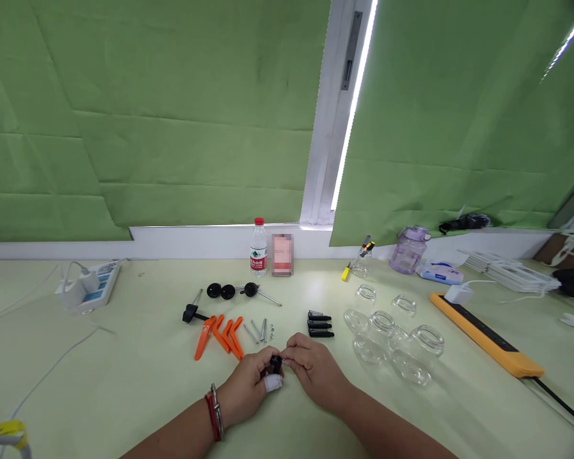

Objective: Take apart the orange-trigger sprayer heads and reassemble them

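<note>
My left hand (249, 386), with a white wrap on one finger, is closed around a small black plastic part (276, 364). Against the right side of that part, my right hand (316, 368) pinches with thumb and forefinger; whatever lies between those fingertips is too small to make out. Just beyond my hands lie several metal screws (264, 330) and tiny nuts (272, 331). To their left are several orange levers (220, 335). Black ribbed parts with springs (320, 324) sit in a stack beyond my right hand.
Black round-headed pieces with metal rods (251, 290) lie farther back, near a water bottle (259, 247). Clear plastic bottles (382, 323) cluster at the right, beside an orange power strip (488, 335). Screwdrivers (365, 245) stand in a clear holder. A white power strip (98, 287) is at the left.
</note>
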